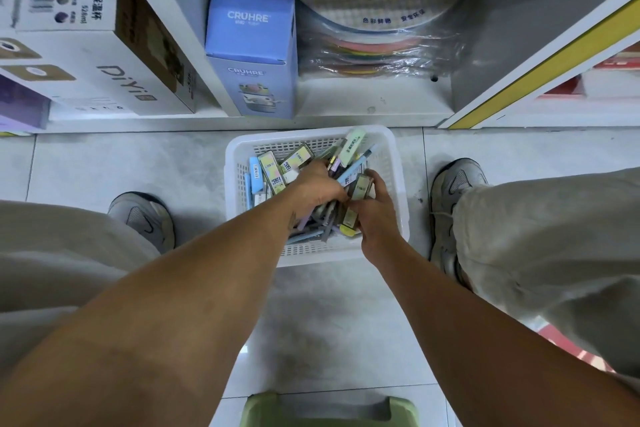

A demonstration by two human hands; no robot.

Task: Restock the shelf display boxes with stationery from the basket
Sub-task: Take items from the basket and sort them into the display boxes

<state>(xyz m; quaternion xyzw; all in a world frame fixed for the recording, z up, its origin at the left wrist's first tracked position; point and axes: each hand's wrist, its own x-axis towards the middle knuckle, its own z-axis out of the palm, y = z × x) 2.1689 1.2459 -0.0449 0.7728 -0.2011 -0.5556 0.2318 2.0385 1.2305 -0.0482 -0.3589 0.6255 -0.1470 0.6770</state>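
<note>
A white perforated basket point(239, 156) stands on the floor between my feet, filled with several small stationery packs, pens and highlighters point(272, 168). My left hand point(317, 189) reaches into the middle of the pile; its fingers are curled down among the items, and what they hold is hidden. My right hand point(375, 215) is beside it and pinches a small dark refill pack point(362, 186) between thumb and fingers. No shelf display boxes for stationery are in view.
The bottom shelf just beyond the basket holds a blue CRUHRE box point(251, 48), a white DiYi box point(114, 73) and a bag of coloured round sheets point(377, 24). My shoes point(147, 218) flank the basket. A green stool point(329, 409) sits at the bottom edge.
</note>
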